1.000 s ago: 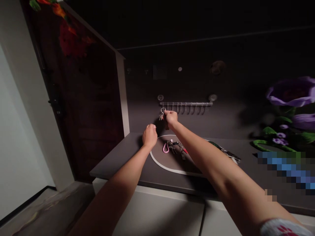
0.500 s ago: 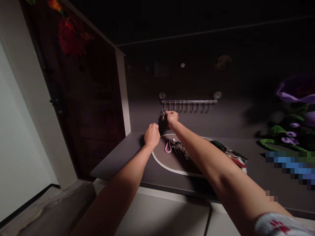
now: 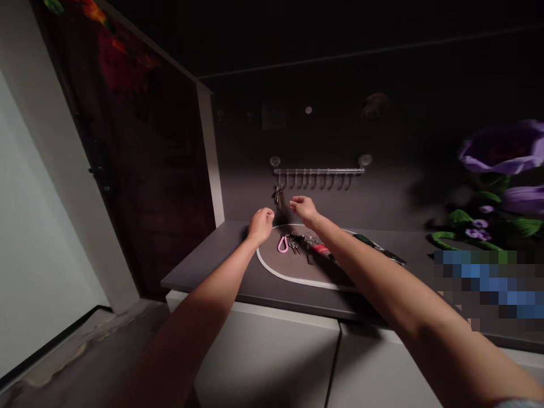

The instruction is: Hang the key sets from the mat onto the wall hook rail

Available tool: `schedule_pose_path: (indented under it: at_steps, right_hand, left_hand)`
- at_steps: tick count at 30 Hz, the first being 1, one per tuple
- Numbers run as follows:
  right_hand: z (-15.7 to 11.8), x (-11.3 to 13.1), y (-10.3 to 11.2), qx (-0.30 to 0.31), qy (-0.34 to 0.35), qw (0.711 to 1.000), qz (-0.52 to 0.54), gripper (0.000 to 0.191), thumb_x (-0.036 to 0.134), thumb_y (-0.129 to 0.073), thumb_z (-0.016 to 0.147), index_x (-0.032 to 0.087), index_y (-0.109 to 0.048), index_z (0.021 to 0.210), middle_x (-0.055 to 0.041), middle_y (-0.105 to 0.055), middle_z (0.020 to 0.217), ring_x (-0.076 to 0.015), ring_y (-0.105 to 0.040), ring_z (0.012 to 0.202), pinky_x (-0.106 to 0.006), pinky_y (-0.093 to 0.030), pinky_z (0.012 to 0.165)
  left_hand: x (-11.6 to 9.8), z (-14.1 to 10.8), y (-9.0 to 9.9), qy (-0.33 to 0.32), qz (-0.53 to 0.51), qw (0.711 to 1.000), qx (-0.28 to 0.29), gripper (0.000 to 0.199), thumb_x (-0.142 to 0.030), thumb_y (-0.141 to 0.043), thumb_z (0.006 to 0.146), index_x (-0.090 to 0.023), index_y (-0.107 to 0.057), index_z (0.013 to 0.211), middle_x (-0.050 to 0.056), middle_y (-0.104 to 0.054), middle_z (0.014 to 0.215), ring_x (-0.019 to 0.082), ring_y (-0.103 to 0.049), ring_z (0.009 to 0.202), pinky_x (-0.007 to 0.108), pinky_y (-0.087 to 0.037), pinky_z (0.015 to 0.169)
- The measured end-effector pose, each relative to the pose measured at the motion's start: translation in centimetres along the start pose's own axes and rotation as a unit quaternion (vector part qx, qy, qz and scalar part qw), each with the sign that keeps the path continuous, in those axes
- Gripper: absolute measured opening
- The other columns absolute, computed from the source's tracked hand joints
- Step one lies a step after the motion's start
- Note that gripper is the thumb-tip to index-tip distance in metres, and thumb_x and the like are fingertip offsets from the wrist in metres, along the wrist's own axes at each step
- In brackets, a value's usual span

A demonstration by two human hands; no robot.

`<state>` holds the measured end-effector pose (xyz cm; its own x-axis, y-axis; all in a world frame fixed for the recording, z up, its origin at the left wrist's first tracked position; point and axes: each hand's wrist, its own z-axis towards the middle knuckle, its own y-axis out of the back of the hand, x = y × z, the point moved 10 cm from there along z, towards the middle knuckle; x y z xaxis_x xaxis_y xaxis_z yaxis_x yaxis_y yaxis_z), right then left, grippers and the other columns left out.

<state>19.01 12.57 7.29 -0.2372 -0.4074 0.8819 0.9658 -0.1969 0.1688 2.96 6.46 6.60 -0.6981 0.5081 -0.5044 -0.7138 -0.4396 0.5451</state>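
A small bunch of keys point(image 3: 277, 194) hangs from the leftmost hook of the clear rail point(image 3: 318, 170) on the dark back wall. Just right of those keys and apart from them is my right hand point(image 3: 303, 208), its fingers slightly parted and nothing in them. Lower and to the left, my left hand point(image 3: 260, 224) hovers over the mat's left edge with fingers curled together; nothing shows in it. On the oval mat point(image 3: 289, 277) lie a pink loop point(image 3: 283, 244) with several keys point(image 3: 294, 245), a red item point(image 3: 319, 248) and a dark item point(image 3: 362, 239), partly behind my right forearm.
Purple flowers point(image 3: 504, 150) with green stems stand at the right of the counter point(image 3: 191, 258), beside a blurred blue patch. A dark door point(image 3: 165, 170) with a handle is at the left. White cabinet fronts point(image 3: 272, 351) are below the counter.
My right hand has let go of the small keys, which now hang from the hook, and has drawn back to the right. The view has shifted slightly. My left hand stays near the mat's left edge.
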Motion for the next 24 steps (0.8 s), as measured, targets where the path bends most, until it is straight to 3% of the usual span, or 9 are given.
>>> schedule_pose_path:
  at_steps: [4,10,14,18,24]
  right_hand:
    - [-2.9,0.1,0.8,0.055,-0.029,0.998,0.009,0.011,0.017,-0.057,0.069,0.013,-0.058,0.079,-0.001,-0.058,0.067,-0.0064,-0.048,0.054,-0.02,-0.041,0.058]
    - [-6.8,0.6,2.0,0.093,0.032,0.977,-0.189,0.013,0.022,-0.054,0.073,0.013,-0.063,0.076,-0.0028,-0.064,0.073,-0.0096,-0.053,0.064,-0.02,-0.039,0.063]
    - [-8.4,0.2,2.1,0.114,0.078,0.931,-0.337,0.016,0.021,-0.052,0.076,0.015,-0.066,0.082,-0.0054,-0.068,0.083,-0.0139,-0.058,0.074,-0.021,-0.039,0.067]
    - [-9.0,-0.3,0.8,0.164,0.127,0.887,-0.412,0.02,0.02,-0.05,0.079,0.016,-0.068,0.086,-0.0087,-0.068,0.088,-0.0165,-0.061,0.079,-0.021,-0.039,0.069]
    - [-8.4,-0.8,0.1,0.16,0.132,0.882,-0.424,0.02,0.019,-0.052,0.079,0.017,-0.069,0.089,-0.0093,-0.068,0.091,-0.018,-0.061,0.085,-0.021,-0.039,0.072]
  left_hand:
    - [-1.3,0.6,-1.1,0.016,0.013,0.997,0.068,0.015,-0.017,-0.048,0.076,-0.015,-0.063,0.079,0.006,-0.065,0.081,0.014,-0.056,0.074,0.024,-0.042,0.071]
    - [-2.5,0.4,-3.3,0.051,0.049,0.987,0.145,0.015,-0.02,-0.054,0.073,-0.015,-0.067,0.078,0.005,-0.067,0.079,0.013,-0.057,0.07,0.023,-0.041,0.066]
    - [-2.7,-0.3,-5.3,0.016,0.07,0.983,0.172,0.016,-0.022,-0.054,0.074,-0.016,-0.068,0.08,0.006,-0.066,0.082,0.014,-0.057,0.075,0.023,-0.041,0.07]
    - [-2.6,-1.2,-6.8,-0.044,0.112,0.975,0.187,0.017,-0.027,-0.055,0.074,-0.018,-0.068,0.08,0.009,-0.064,0.086,0.018,-0.057,0.082,0.027,-0.041,0.075]
    - [-2.5,-1.4,-7.9,-0.088,0.118,0.965,0.217,0.014,-0.019,-0.053,0.073,-0.018,-0.067,0.072,0.006,-0.064,0.076,0.017,-0.057,0.076,0.025,-0.04,0.074]
